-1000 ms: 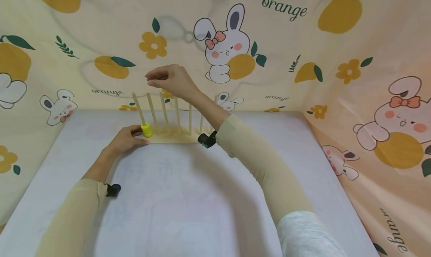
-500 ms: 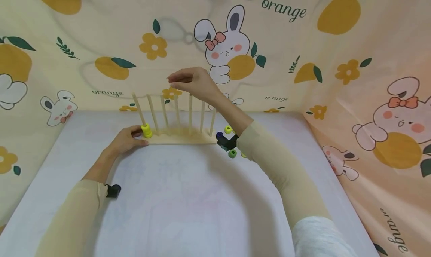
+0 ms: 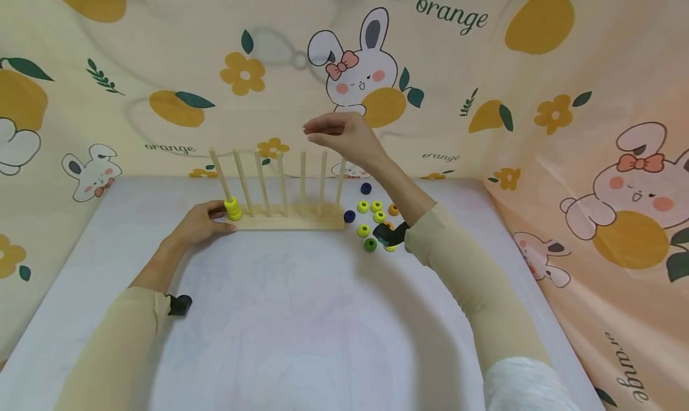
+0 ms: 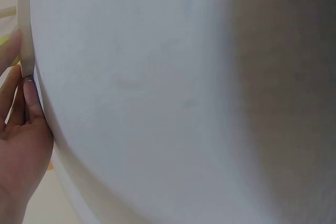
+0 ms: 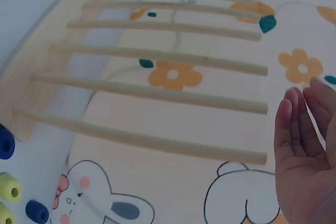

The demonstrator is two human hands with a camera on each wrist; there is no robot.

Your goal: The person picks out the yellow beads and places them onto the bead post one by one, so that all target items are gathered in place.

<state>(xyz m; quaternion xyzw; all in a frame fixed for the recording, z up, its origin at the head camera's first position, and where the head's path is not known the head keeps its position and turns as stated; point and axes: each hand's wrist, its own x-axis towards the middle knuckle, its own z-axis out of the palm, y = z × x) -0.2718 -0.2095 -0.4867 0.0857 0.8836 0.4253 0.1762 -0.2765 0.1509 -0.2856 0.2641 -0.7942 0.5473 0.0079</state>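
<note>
A wooden peg rack (image 3: 290, 222), a flat base with a row of upright pegs, stands toward the back of the table. A short stack of yellow beads (image 3: 233, 209) sits at the foot of its leftmost peg. My left hand (image 3: 197, 225) grips the base's left end, the thumb at the front edge and the fingers behind; the left wrist view shows the thumb (image 4: 32, 98) against the base. Raised near the tops of the right-hand pegs is my right hand (image 3: 347, 137). Its fingers are loosely extended, with nothing between them in the right wrist view.
Loose beads lie just right of the rack: yellow ones (image 3: 363, 231), dark blue ones (image 3: 366, 188), a green one (image 3: 370, 244) and orange ones (image 3: 394, 209). My right forearm partly covers them. A patterned cloth (image 3: 457, 70) hangs behind and right of the white table (image 3: 280, 339).
My right hand has moved right from above the leftmost peg along the peg tops, uncovering the loose beads. The left hand stays on the rack's end.
</note>
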